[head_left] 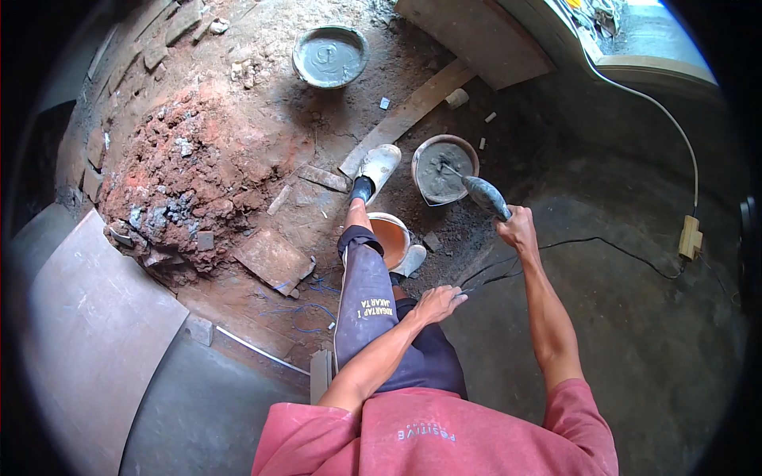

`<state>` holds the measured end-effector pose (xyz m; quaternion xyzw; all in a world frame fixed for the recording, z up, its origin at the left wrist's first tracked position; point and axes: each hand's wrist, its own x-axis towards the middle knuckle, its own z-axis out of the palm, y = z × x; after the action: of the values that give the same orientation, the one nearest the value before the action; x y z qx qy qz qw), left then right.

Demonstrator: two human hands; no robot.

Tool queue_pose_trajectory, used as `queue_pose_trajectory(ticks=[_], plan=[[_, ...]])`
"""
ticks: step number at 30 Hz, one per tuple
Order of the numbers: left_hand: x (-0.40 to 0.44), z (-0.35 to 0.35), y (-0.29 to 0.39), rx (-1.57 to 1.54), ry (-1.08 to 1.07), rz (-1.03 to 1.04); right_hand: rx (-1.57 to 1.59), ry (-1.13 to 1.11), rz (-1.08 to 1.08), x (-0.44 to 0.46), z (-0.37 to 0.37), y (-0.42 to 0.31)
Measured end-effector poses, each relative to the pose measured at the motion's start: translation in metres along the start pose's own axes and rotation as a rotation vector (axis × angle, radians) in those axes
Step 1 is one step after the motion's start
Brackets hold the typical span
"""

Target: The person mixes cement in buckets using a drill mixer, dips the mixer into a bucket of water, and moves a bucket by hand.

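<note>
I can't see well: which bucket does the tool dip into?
The rightmost bucket; the tool in the right hand dips only into its grey mix.

A red soil heap (178,174) occupies the upper left area. A flat slab (274,260) lies at its lower right edge, near blue string (305,308). A large grey panel (103,341) extends along the lower left. A small block (200,330) sits beside the panel, at the end of a narrow white strip (262,350). A plank (413,103) runs diagonally toward a brown panel (484,40). A short cylinder (456,98) lies beside the plank.
</note>
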<state>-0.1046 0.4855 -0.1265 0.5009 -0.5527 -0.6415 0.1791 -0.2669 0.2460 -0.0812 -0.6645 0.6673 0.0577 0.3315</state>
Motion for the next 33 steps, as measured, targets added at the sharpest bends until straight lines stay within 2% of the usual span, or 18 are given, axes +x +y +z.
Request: queue_pose_trajectory(ticks=[6,9,33], plan=[[0.001,0.0,0.0,0.006,0.006,0.006,-0.003,-0.006,0.015,0.006,-0.001,0.001],[0.0,0.001,-0.001,0.01,0.0,-0.002,0.089,-0.024,0.097,0.002,-0.002,0.004],[0.0,0.002,-0.002,0.004,-0.019,-0.017,0.029,0.06,0.062,-0.007,0.004,0.004]])
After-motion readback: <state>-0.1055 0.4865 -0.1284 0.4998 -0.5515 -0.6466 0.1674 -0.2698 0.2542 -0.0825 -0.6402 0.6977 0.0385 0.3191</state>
